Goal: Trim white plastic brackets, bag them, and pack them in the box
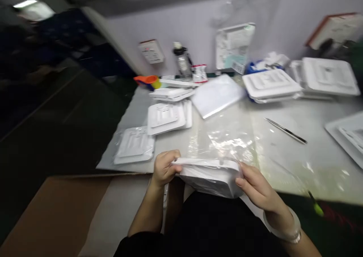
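Close to my body, over the front edge of the table, I hold a white plastic panel in a clear plastic bag (208, 175). My left hand (166, 168) grips its left end, thumb on the near side. At the right end, my right hand (253, 183) pinches the bag between thumb and fingers. The bag's loose film spreads on the table beyond the panel. To the left lies another bagged white panel (134, 145), and behind it a small pile of white panels (166, 117). A flat clear sheet or stack of bags (217, 94) rests behind my hands.
Tweezers or a thin metal tool (285, 130) lie right of centre. More white panels (270, 83) are stacked at the back right. A bottle (183, 62) and an orange and yellow tape dispenser (149, 81) stand by the wall. A cardboard box (56, 215) is below left.
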`<state>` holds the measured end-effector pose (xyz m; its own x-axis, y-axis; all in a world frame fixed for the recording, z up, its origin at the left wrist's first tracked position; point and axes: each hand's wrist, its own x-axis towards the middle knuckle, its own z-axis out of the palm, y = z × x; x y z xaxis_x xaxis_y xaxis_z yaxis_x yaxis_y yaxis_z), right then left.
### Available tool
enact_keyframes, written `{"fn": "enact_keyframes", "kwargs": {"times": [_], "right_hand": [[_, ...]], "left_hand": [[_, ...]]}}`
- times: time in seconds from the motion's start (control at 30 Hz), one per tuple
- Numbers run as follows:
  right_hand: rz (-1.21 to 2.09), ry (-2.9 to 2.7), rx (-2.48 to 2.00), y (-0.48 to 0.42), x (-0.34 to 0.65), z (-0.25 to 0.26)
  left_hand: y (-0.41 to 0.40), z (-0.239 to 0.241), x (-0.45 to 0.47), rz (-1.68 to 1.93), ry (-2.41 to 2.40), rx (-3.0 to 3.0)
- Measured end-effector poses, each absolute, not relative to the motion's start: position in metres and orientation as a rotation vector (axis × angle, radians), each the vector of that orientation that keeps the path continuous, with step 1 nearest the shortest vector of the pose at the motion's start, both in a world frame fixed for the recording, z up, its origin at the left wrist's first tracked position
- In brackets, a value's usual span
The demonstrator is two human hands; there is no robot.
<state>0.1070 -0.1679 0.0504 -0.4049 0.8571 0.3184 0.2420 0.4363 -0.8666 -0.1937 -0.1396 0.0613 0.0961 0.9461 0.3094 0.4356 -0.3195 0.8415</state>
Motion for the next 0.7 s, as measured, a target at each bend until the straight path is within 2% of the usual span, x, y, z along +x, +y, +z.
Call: {"fn": "enact_keyframes", "kwargs": {"times": [0.17,0.27,0.33,0.5,0.7], "right_hand": [[1.43,-1.531,-0.889,-0.154,0.111,0.017],[1.496,-1.267,-1.009,-0.147,0.12,0.001],[1.478,-1.142,-1.126,-0.144,0.125,-0.006],[1.416,-0.951,-1.302,-0.141,0.132,-0.019],[1.416,-0.804,-1.323,-0.135,0.138,-0.028]], "left_hand": [[-0.137,0.049,-0.242,1.713,1.743,1.392],[-0.131,0.045,-0.301,2.159,1.958,0.935],[-0.129,0.04,-0.341,2.298,2.051,0.656],[-0.128,0.012,-0.401,2.195,2.259,0.265],[-0.131,-0.001,-0.405,1.737,2.61,0.419]]}}
